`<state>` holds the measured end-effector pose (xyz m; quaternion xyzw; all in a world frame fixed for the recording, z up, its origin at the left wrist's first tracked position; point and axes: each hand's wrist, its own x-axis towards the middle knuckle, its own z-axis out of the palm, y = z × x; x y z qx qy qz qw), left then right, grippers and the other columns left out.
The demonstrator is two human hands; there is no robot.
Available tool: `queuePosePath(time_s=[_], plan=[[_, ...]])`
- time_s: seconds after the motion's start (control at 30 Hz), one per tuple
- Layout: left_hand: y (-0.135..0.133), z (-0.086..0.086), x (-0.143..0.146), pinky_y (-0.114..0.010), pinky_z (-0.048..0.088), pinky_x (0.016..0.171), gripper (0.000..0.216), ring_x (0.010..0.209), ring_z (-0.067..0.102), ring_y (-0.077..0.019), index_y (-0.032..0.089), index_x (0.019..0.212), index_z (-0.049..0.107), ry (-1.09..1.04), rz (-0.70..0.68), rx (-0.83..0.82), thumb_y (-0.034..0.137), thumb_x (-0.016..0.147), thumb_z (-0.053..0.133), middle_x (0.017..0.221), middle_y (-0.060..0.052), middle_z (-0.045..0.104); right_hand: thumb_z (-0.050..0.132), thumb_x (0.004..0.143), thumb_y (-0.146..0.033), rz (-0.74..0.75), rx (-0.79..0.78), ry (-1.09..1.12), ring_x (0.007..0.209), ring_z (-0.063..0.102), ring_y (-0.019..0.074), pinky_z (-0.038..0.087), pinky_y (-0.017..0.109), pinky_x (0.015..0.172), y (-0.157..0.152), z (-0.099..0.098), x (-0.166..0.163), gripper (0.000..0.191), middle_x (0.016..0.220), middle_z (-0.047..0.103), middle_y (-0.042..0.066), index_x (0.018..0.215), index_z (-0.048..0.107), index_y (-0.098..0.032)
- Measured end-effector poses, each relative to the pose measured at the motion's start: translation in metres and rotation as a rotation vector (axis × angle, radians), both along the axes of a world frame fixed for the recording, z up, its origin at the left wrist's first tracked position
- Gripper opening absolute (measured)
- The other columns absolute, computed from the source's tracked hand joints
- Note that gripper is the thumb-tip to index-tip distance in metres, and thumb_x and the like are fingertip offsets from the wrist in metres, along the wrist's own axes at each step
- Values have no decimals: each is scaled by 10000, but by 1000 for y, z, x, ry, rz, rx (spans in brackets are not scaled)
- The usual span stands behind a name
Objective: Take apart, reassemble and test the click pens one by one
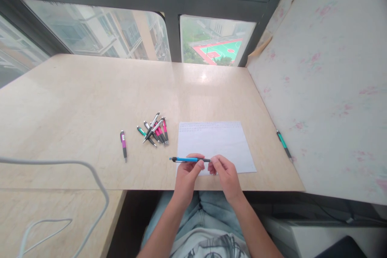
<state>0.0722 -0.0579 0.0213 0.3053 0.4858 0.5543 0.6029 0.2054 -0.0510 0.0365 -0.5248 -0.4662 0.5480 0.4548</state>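
Observation:
A blue ballpoint pen with a black grip lies level between my hands, above the near part of a white sheet of paper. My left hand is closed around its barrel, thumb in front. At the pen's tip end, the fingertips of my right hand are pinched together on it. Small rows of writing run along the sheet's top edge. Left of the paper sits a loose pile of pens in pink, green and silver-white, all with dark grips.
A purple pen lies alone on the table, left of the pile. Against the flowered wall rests a green pen. A grey cable loops at the lower left. Windows stand behind the table.

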Motion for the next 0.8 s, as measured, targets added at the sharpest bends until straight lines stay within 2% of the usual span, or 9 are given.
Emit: queuePosePath(time_s=[0.1,0.37,0.53,0.63,0.7,0.8], plan=[[-2,-2,-2,-278,460,709,232,683,571,-141,181,949,698,-4,-21,-5,350,793,724,708,-7,639,491,934,-500,-37,-7,46,610,509,142,434,265,584,-1,0,-4,396,640,565,-2,686,565,-200],[-4,2,-5,-305,497,767,224,776,633,-174,176,988,702,20,-83,51,337,832,691,824,-57,722,525,908,-546,-118,-103,146,553,442,122,361,250,511,0,-7,-5,429,611,521,-15,664,553,-195],[-4,8,-4,-311,516,760,215,755,654,-177,169,938,726,69,-121,42,340,808,720,855,-76,745,501,921,-547,-88,-126,31,513,331,107,268,253,490,0,-9,-1,482,535,378,-52,589,452,-202],[-5,8,2,-312,520,750,234,730,654,-175,153,918,731,41,-32,2,349,790,738,802,-78,745,477,945,-505,-52,-49,-93,543,361,115,292,258,524,1,-4,1,462,546,382,-49,597,444,-202],[-5,7,6,-298,516,725,257,698,642,-163,139,901,727,-39,43,-44,371,791,733,755,-74,736,474,956,-455,-26,50,-183,564,379,118,305,261,543,2,0,3,436,567,396,-44,602,448,-201],[-3,7,9,-257,492,663,269,649,613,-133,124,863,720,-171,76,-127,383,791,733,720,-68,721,508,949,-362,31,217,-288,608,428,125,346,263,584,5,5,8,350,617,461,-29,643,517,-193]])
